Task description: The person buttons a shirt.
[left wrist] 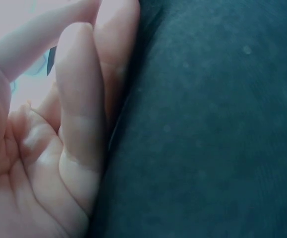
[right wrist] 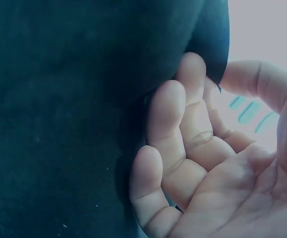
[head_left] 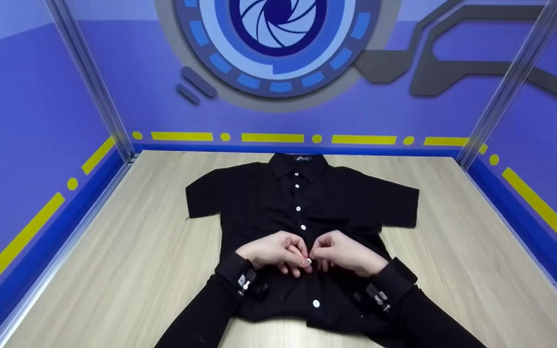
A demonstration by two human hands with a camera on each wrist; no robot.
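A black short-sleeved shirt (head_left: 259, 203) lies front up on the table, its collar away from me. White buttons run down its front. Low on the chest, my left hand (head_left: 281, 253) pinches a white button (head_left: 309, 261) at the tips of thumb and finger. Close beside it, my right hand (head_left: 346, 251) holds the shirt's front edge between thumb and forefinger. The right wrist view shows the pinched dark cloth (right wrist: 212, 44), with the other fingers curled against the shirt. In the left wrist view the left fingers (left wrist: 79, 99) rest along the cloth; their pinch is cut off there.
Pale wood-grain table (head_left: 162, 251) surrounds the shirt. Another white button (head_left: 315, 303) shows nearer the hem, and several are above the hands. Blue printed panels (head_left: 278, 121) enclose the table at the back and both sides, with metal posts (head_left: 90, 72) at the corners.
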